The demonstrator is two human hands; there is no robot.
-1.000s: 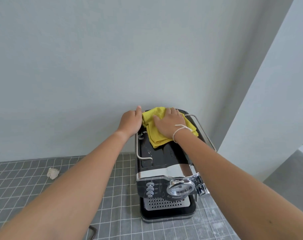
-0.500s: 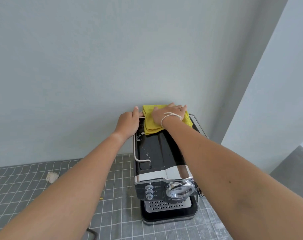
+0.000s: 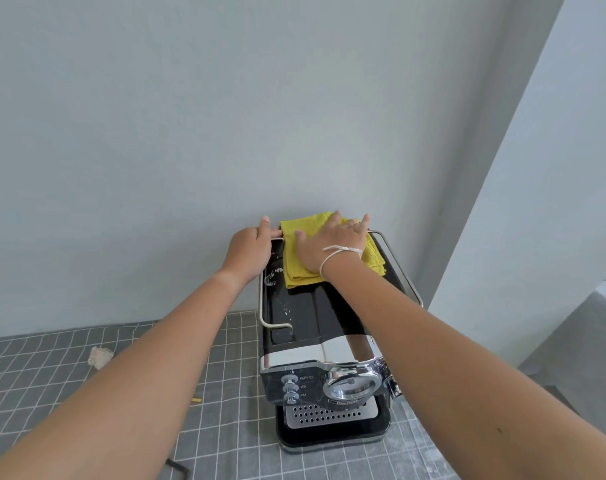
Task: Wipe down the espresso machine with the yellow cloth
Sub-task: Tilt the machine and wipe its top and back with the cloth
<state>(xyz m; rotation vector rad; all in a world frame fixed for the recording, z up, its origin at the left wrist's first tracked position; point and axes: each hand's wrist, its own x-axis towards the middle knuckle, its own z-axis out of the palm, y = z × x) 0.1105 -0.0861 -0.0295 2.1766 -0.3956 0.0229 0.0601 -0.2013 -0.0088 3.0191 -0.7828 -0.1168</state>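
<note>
A black and chrome espresso machine (image 3: 305,317) stands on the checked tablecloth against the wall. A folded yellow cloth (image 3: 296,268) lies on the rear of its glossy top. My right hand (image 3: 329,247) presses flat on the cloth with fingers spread and straight toward the wall. My left hand (image 3: 251,249) holds the machine's back left corner, fingers curled round the metal rail (image 3: 261,306) there. A white string is tied round my right wrist.
The wall sits right behind the machine, and a white panel (image 3: 537,202) rises close on its right. A crumpled pale scrap (image 3: 100,356) lies on the grey checked tablecloth (image 3: 35,375) at the left. A small yellowish bit (image 3: 196,399) and a dark bent rod (image 3: 177,467) lie nearer me.
My right hand slid the cloth from the middle of the top back to the rear edge, and its fingers spread flatter. The left hand stayed at the back left corner.
</note>
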